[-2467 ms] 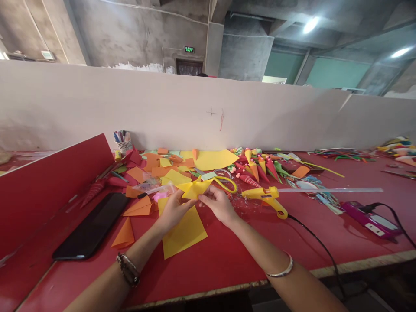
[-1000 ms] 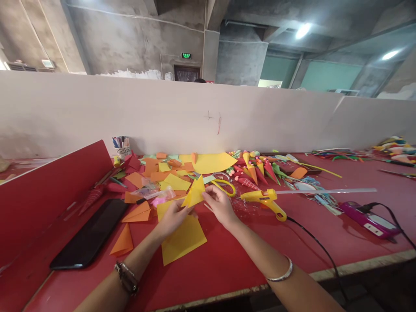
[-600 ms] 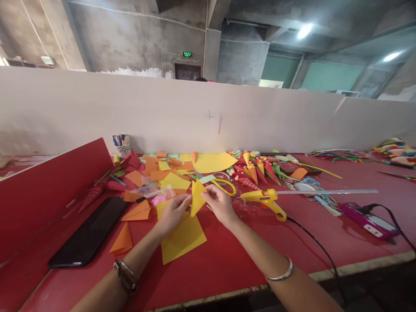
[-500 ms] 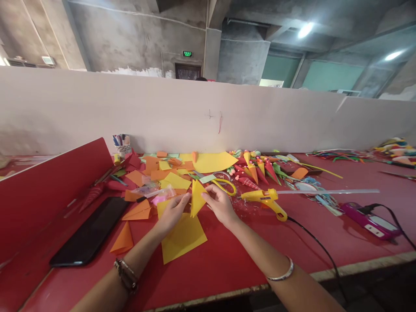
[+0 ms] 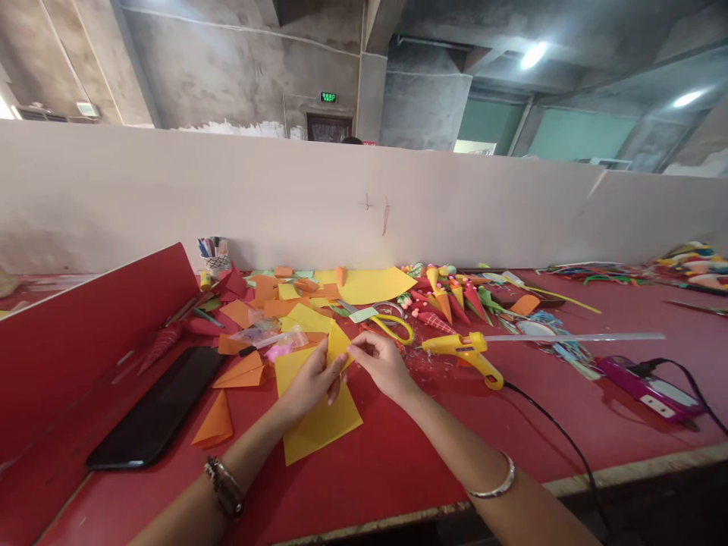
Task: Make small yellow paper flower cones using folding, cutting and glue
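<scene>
A folded piece of yellow paper (image 5: 337, 340) is held up between both hands over the table. My left hand (image 5: 314, 381) is closed on its lower left part, thumb across the front. At its right edge, my right hand (image 5: 382, 367) pinches the paper between thumb and fingers. Beneath my left hand lies a flat yellow sheet (image 5: 324, 428), partly covered by the hand. Yellow-handled scissors (image 5: 398, 331) lie just beyond my right hand, and a yellow glue gun (image 5: 463, 346) rests to its right.
Left of my hands are a black phone (image 5: 156, 406), an orange paper cone (image 5: 214, 422) and orange scraps (image 5: 244, 369). Several small paper carrots (image 5: 440, 292) are heaped behind the scissors. A purple power strip (image 5: 648, 388) sits at the right, and a pen cup (image 5: 215, 258) at the back.
My left hand has shifted right and wrapped further over the folded yellow paper, hiding more of it. My right hand has stayed at the paper's right edge, its fingers slightly lower.
</scene>
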### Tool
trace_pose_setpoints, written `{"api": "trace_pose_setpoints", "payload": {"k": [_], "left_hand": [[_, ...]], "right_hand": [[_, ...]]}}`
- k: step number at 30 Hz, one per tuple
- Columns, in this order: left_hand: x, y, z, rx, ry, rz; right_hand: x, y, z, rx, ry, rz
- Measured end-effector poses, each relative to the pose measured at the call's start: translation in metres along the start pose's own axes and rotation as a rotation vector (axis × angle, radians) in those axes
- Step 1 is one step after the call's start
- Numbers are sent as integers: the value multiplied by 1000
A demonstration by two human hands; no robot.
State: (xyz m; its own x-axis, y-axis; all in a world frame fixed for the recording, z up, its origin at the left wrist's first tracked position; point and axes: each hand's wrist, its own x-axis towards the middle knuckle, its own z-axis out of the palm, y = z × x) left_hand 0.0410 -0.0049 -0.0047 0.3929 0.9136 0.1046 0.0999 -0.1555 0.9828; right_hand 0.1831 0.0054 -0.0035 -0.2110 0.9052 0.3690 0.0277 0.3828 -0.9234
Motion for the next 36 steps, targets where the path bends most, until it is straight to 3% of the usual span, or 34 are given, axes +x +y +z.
{"api": "trace_pose_setpoints", "payload": {"k": [7, 16, 26, 36], "left_hand": [[-1, -3, 4, -68, 119, -8], [0, 6, 0, -56, 91, 49], [1, -4, -2, 48, 134, 100], [-2, 0, 0, 42, 55, 87]], "right_hand": [[1, 1, 1, 25, 1, 39], [-1, 0, 1, 50, 0, 22], [-1, -1, 1, 137, -83, 155], [-3, 0, 4, 121, -136, 126]]}}
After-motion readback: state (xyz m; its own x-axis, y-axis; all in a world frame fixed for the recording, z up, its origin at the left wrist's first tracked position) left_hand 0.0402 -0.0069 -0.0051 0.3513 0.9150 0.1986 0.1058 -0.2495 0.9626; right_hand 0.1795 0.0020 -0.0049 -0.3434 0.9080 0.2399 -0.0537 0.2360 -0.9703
